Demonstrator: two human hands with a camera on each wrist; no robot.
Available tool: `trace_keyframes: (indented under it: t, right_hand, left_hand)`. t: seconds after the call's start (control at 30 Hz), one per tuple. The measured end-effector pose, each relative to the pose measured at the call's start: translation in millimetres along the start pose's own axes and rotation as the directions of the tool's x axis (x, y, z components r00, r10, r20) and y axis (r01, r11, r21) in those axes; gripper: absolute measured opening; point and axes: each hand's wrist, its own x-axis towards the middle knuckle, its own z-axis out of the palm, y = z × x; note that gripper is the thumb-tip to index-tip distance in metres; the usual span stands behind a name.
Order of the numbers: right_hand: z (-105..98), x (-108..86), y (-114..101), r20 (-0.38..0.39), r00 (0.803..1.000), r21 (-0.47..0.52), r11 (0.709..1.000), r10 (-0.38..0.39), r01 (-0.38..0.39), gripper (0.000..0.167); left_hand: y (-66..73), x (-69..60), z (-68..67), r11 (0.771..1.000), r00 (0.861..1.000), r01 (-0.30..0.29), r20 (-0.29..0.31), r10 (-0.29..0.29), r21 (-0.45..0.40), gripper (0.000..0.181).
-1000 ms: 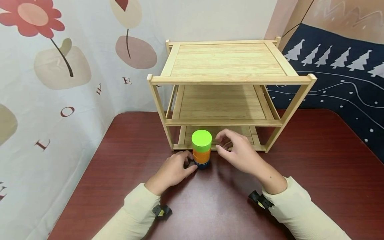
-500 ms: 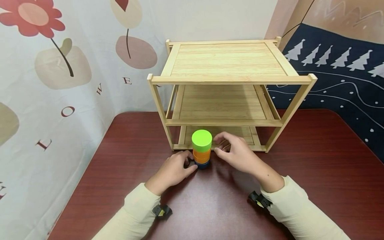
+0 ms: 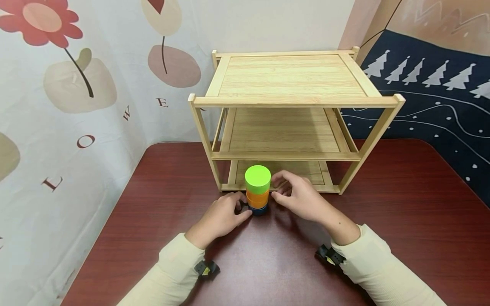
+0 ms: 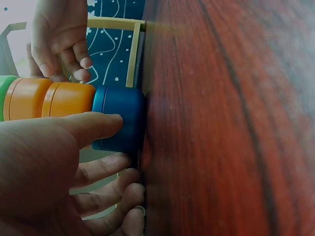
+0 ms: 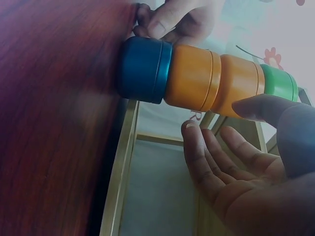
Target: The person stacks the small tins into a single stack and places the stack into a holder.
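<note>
An upright stack of rounded cylindrical pieces stands on the table: a blue one (image 4: 120,101) at the bottom, two orange ones (image 5: 194,76) above it, and a green one (image 3: 257,178) on top. Beside the base, at the stack's left, is my left hand (image 3: 220,214); its thumb lies along the blue piece in the left wrist view, and its other fingers are loosely bent. My right hand (image 3: 302,197) hovers right of the stack, level with its upper part, fingers loosely curved. Whether its fingertips touch the orange or green pieces I cannot tell.
Directly behind the stack stands a wooden rack (image 3: 294,102) with three tiers. It rests on the dark red table (image 3: 153,191). A patterned cloth (image 3: 107,76) hangs at the left and back, and a navy cloth with trees (image 3: 432,97) at the right.
My right hand has drifted a little to the left, closer to the stack. The left hand and the stack have stayed where they were.
</note>
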Motion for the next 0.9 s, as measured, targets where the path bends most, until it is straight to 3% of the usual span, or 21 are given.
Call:
trace_keyframes:
  t: [0.27, 0.4, 0.6, 0.9]
  right_hand:
    - [0.6, 0.2, 1.1, 0.049, 0.999, 0.016, 1.0, 0.019, -0.02, 0.025]
    - [0.3, 0.5, 2.1, 0.086, 0.996, 0.085, 0.996, 0.032, -0.039, 0.025]
    - [1.7, 0.8, 3.6, 0.162, 0.982, 0.207, 0.97, 0.096, -0.129, 0.029]
    - [6.0, 0.8, 9.7, 0.224, 0.969, 0.227, 0.961, 0.106, -0.157, 0.028]
  left_hand:
    - [0.5, 0.1, -0.5, 1.0, 1.0, -0.002, -0.002, 0.002, -0.002, 0.019]
    - [1.1, -0.1, -1.0, 1.0, 1.0, -0.006, -0.003, 0.006, 0.0, 0.02]
    - [1.8, 0.3, -1.0, 1.0, 1.0, -0.005, 0.001, 0.005, 0.004, 0.021]
    - [1.2, 0.2, -0.4, 1.0, 1.0, 0.003, 0.009, -0.003, 0.0, 0.021]
